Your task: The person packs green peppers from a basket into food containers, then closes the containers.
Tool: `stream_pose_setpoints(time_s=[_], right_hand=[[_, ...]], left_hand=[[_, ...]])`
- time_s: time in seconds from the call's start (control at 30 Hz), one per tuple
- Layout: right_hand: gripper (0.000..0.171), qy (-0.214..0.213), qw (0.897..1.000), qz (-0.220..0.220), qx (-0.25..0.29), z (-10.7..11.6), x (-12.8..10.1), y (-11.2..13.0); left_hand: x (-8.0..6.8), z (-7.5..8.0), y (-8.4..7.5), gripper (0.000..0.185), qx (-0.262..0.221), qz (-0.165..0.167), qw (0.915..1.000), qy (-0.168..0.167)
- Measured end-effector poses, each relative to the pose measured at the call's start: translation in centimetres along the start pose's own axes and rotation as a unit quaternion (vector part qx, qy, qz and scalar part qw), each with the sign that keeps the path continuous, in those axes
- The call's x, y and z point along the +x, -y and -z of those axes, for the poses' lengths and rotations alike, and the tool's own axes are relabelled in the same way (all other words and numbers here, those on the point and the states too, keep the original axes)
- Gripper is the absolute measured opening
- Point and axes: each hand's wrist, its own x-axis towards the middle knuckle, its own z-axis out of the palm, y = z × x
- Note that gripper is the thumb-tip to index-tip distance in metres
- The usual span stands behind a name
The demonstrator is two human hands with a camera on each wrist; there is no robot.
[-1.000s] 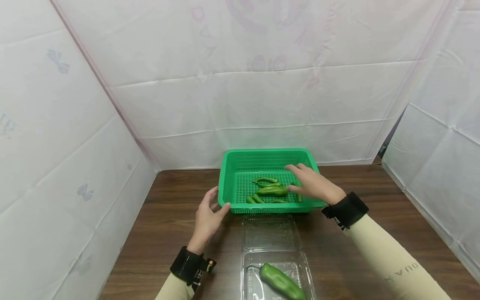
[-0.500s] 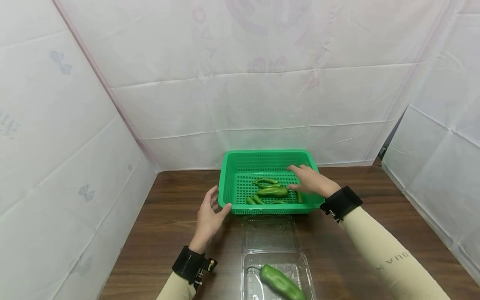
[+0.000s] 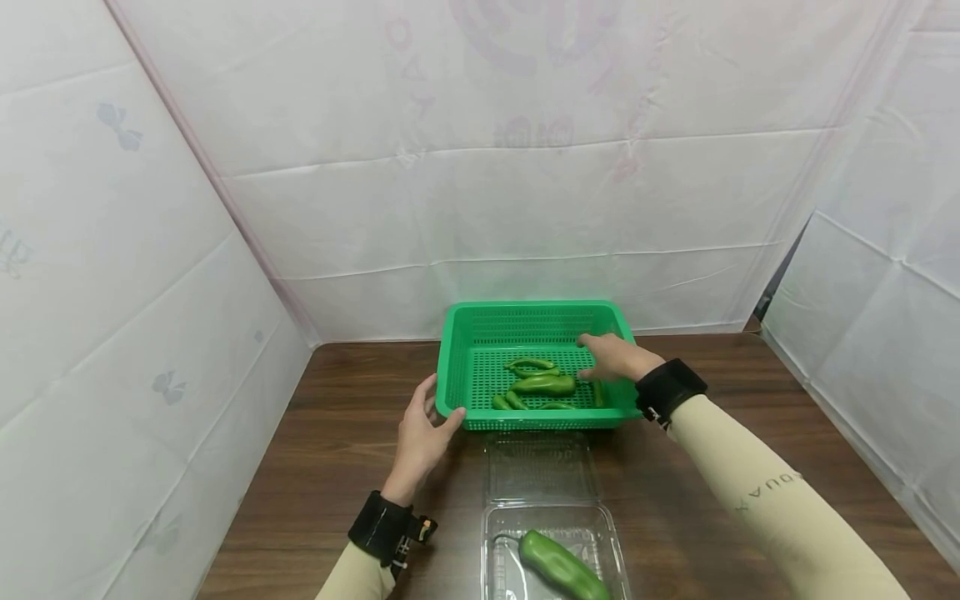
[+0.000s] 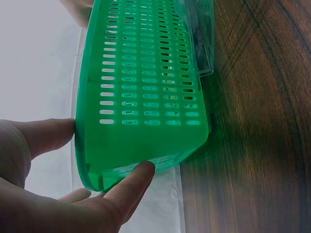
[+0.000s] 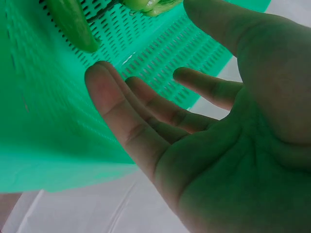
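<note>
Steadying the green basket (image 3: 461,333) at its near left corner, the left hand (image 3: 418,437) pinches the rim between thumb and fingers, apparently to keep it from sliding. The right hand (image 3: 613,358) hovers inside, its grip slack and empty, beside the large pepper (image 3: 543,384) among smaller ones. Nearer the desk's (image 3: 337,467) front edge, an open clear clamshell (image 3: 498,521) holds one pepper (image 3: 561,564).

green basket (image 3: 534,317) | on table, upright | peppers (image 3: 542,383) lying inside
</note>
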Motion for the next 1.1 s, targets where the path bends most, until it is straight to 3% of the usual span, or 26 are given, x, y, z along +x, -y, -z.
stream_pose_setpoints(time_s=[0.33, 0.63, 1.1], right_hand=[[0.069, 0.023, 0.999, -0.024, 0.008, 0.0, 1.2, -0.3], [0.071, 0.045, 0.997, -0.05, 0.048, -0.1, 1.9, -0.6], [0.068, 0.073, 0.994, -0.076, 0.032, -0.1, 3.3, -1.3]], left_hand=[[0.0, -0.2, 0.2, 0.074, -0.011, 0.005, 0.9999, 0.007], [0.0, -0.2, 0.1, 0.073, -0.006, 0.011, 0.9999, 0.008], [-0.1, -0.2, 0.2, 0.074, -0.003, 0.009, 0.9999, 0.009]])
